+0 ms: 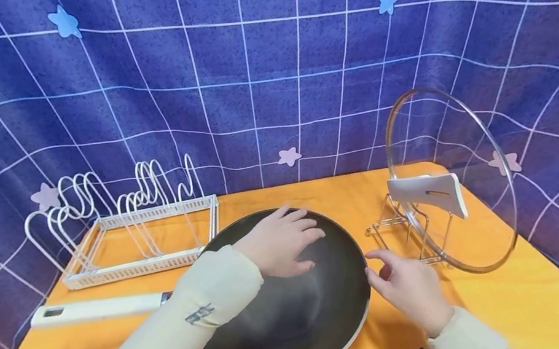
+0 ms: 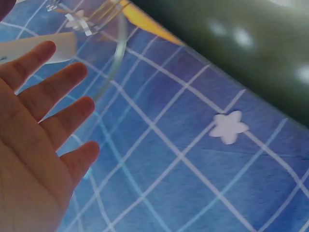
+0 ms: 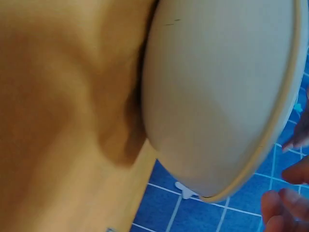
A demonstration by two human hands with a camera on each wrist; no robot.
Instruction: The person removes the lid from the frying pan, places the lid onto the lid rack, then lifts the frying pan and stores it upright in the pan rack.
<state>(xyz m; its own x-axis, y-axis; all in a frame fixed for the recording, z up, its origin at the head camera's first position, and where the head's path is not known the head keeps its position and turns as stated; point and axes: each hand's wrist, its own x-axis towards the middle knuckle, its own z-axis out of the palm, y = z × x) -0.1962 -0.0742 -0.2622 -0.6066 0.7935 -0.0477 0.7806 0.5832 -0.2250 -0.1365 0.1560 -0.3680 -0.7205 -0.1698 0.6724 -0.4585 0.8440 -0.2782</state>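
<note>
A frying pan (image 1: 289,322) with a dark inside, pale outside and long white handle (image 1: 98,309) sits on the orange tabletop, its handle pointing left. Over the pan's interior hovers my left hand (image 1: 284,242), fingers spread; its palm (image 2: 34,145) fills the left side of the left wrist view. Beside the pan's right rim is my right hand (image 1: 408,283), thumb and forefinger slightly bent near the edge; whether they touch it is hard to tell. In the right wrist view the fingers (image 3: 297,171) appear apart from the pan's pale outer wall (image 3: 207,96).
At the back left stands a white wire rack (image 1: 133,266) with upright loops. A clear glass lid (image 1: 508,184) with a white handle (image 1: 426,193) leans upright in a small metal wire stand (image 1: 378,225) at the right. A blue gridded cloth (image 1: 262,77) hangs behind the table (image 1: 316,190).
</note>
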